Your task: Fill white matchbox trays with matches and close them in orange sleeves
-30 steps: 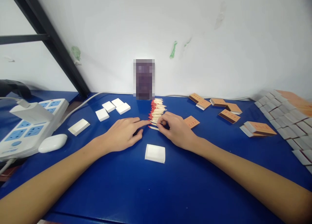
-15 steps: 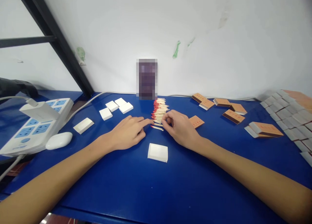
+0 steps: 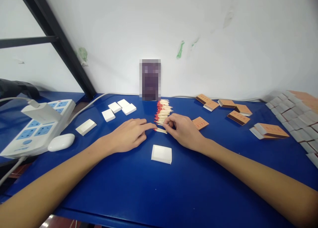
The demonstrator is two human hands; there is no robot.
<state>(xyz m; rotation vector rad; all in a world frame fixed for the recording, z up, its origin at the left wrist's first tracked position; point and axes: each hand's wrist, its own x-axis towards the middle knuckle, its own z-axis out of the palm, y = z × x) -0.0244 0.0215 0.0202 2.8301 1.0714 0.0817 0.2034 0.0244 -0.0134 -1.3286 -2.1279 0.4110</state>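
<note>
A row of red-headed matches (image 3: 164, 110) runs toward the wall, heads to the left. A few loose matches (image 3: 161, 131) lie apart at its near end. My left hand (image 3: 129, 134) rests on the blue table with its index finger stretched out, the tip at the heads of these loose matches. On the other side, my right hand (image 3: 181, 128) has thumb and index finger pinched at the stick ends; whatever is between the fingertips is hidden. A white matchbox tray (image 3: 161, 154) lies nearer to me, below both hands.
Several white matchbox trays (image 3: 108, 115) lie at the left back. Orange matchbox sleeves (image 3: 238, 117) are scattered on the right, beside many stacked boxes (image 3: 295, 114). A power strip (image 3: 37, 128) and a white earbud case (image 3: 61, 142) stand at left. A blurred dark rectangle (image 3: 150, 80) leans against the wall.
A gap has opened between the row and the loose matches, which now lie closer together. Both hands have moved only slightly.
</note>
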